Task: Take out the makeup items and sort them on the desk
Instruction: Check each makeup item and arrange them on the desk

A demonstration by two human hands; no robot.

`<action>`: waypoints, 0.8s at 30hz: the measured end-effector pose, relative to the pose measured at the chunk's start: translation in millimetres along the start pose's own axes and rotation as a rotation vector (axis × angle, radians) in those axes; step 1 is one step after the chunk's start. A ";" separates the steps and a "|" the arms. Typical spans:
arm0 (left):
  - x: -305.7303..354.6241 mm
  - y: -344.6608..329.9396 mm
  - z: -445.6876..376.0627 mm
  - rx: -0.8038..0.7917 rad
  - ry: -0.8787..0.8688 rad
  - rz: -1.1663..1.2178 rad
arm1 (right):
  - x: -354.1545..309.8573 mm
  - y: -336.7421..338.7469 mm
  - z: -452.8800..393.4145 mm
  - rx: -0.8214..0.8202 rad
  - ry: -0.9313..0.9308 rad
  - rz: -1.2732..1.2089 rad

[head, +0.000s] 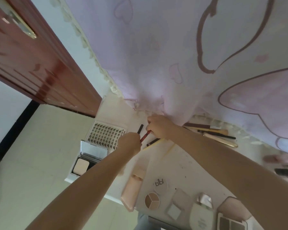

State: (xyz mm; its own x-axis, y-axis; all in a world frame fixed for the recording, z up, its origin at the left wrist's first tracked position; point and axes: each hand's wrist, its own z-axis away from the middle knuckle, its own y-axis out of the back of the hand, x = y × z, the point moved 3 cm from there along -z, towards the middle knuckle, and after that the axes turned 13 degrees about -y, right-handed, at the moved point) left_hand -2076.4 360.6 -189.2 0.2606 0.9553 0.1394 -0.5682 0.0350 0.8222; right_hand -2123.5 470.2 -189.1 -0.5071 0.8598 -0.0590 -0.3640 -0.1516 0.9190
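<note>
head view: red pencil (145, 135) gripped between both hands (129, 142).

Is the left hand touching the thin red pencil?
Touching. The head view shows the left hand gripping the lower end of the thin red pencil, whose upper end the right hand pinches.

Lash tray (106, 132) at desk (186, 165) far left, open compact (88, 159) before it; brushes (218, 132) far right; round pans (152, 200) near front edge.

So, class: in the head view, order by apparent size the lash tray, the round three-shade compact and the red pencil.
1. lash tray
2. round three-shade compact, though nearer the camera
3. red pencil, partly hidden by both hands
</note>
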 end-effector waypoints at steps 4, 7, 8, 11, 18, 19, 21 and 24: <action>1.5 -9.8 -6.1 -0.077 0.051 -0.005 | -3.0 -15.7 -15.0 -0.029 0.018 -0.045; 2.6 -15.6 -7.7 -0.070 0.067 -0.021 | -3.8 -21.3 -18.6 -0.036 0.034 -0.062; 2.7 -16.3 -8.3 -0.068 0.071 -0.020 | -3.3 -22.2 -19.3 -0.033 0.037 -0.068; 2.8 -15.6 -9.6 -0.073 0.080 -0.020 | 0.6 -23.4 -18.3 -0.022 0.047 -0.086; 2.7 -16.8 -4.2 -0.077 0.043 -0.057 | 23.6 -28.6 2.3 -0.096 0.029 -0.012; 3.0 -16.8 -3.2 -0.075 0.040 -0.059 | 26.1 -30.3 5.2 -0.123 0.032 0.031; 4.5 -16.6 -1.9 -0.071 0.036 -0.053 | 29.0 -31.7 8.3 -0.171 0.034 0.104; 9.0 -12.1 -0.4 -0.048 0.021 -0.032 | 27.6 -29.4 10.1 -0.175 0.043 0.174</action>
State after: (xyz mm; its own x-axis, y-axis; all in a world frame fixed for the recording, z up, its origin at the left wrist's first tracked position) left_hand -2067.5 368.9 -198.1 0.2628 0.9595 0.1016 -0.5967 0.0789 0.7986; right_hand -2119.0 503.3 -213.8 -0.6058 0.7922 0.0744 -0.3956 -0.3810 0.8357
